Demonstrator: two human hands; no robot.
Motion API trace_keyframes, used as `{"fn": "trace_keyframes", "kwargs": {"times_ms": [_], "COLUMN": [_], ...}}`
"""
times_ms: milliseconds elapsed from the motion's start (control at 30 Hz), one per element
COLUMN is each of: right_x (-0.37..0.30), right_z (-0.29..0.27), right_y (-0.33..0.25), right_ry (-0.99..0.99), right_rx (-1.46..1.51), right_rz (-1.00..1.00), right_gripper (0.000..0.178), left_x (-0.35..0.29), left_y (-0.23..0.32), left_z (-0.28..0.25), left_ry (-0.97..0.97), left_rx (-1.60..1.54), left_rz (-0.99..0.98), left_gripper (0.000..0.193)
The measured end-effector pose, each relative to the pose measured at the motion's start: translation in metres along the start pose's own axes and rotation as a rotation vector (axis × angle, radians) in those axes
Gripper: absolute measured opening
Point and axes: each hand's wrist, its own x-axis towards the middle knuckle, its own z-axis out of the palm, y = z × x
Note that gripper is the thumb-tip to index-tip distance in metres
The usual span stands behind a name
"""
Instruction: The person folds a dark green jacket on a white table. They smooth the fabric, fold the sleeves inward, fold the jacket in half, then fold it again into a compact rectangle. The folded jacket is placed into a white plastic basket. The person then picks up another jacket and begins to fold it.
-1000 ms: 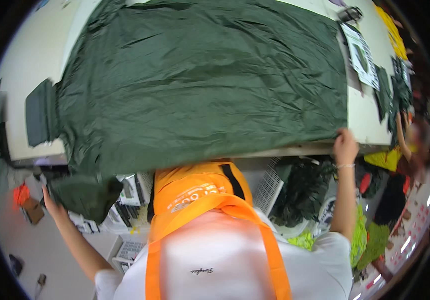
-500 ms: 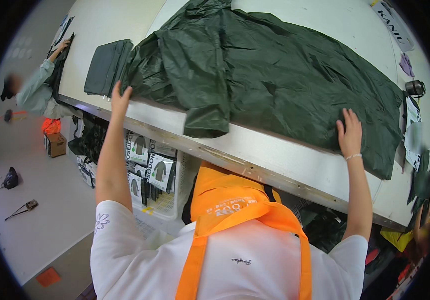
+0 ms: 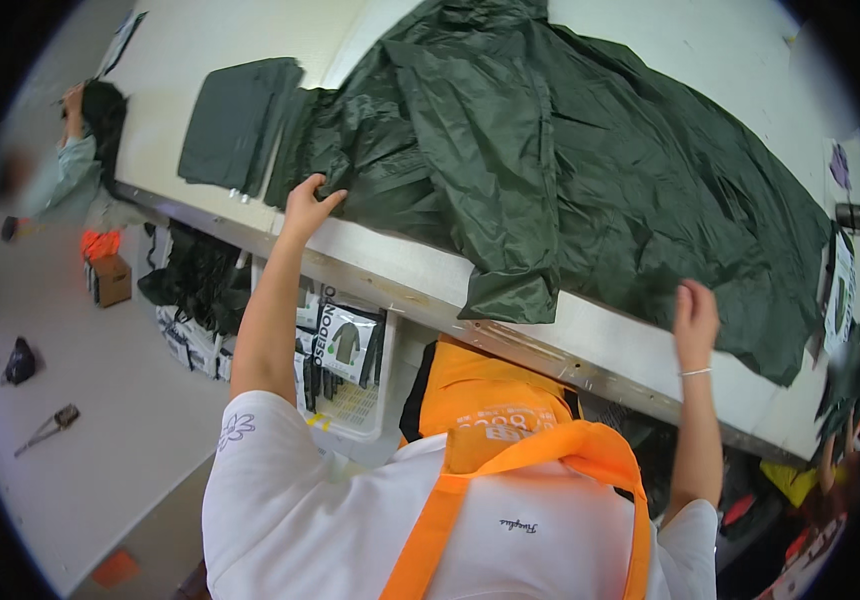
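A dark green raincoat (image 3: pixel 670 200) lies spread and creased across the white table (image 3: pixel 390 238), one sleeve (image 3: pixel 505 200) hanging down to the near edge. At its left part, my left hand (image 3: pixel 305 208) touches the fabric near the table's front, thumb and fingers apart. Over the near right edge of the coat is my right hand (image 3: pixel 696 318); its fingers are bent and slightly blurred, so their grip cannot be made out. Left of the coat sits a neat stack of folded dark green garments (image 3: pixel 238 125), close to my left hand.
Below the table edge stands a white plastic crate (image 3: pixel 375 415) with packaged garments (image 3: pixel 348 340). At the far left another person (image 3: pixel 60 180) handles dark cloth. A dark cylindrical container (image 3: pixel 852 218) and a purple cloth (image 3: pixel 840 165) lie at the right. A cardboard box (image 3: pixel 110 280) is on the floor.
My left hand has moved right, from beside the folded stack onto the coat's left part. My right hand has drawn nearer to me, its spread fingers now bent. The view has shifted.
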Motion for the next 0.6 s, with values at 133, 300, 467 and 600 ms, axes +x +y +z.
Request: {"fn": "trace_keyframes", "kwargs": {"times_ms": [133, 300, 467, 600], "right_x": [-0.037, -0.036, 0.004, 0.029], "right_z": [0.079, 0.113, -0.049, -0.140], "right_y": [-0.127, -0.122, 0.008, 0.200], "right_ry": [-0.421, -0.670, -0.747, -0.103], "right_rx": [0.643, 0.763, 0.351, 0.172], "right_rz": [0.371, 0.470, 0.585, 0.347], "right_gripper": [0.063, 0.075, 0.066, 0.048], "left_x": [0.008, 0.013, 0.015, 0.039], "left_y": [0.000, -0.003, -0.019, -0.012], "left_z": [0.002, 0.005, -0.002, 0.017], "left_ry": [-0.013, -0.010, -0.038, -0.144], "left_rx": [0.007, -0.081, -0.151, 0.020], "left_rz": [0.005, 0.059, -0.002, -0.065], "left_gripper": [0.039, 0.036, 0.036, 0.013]}}
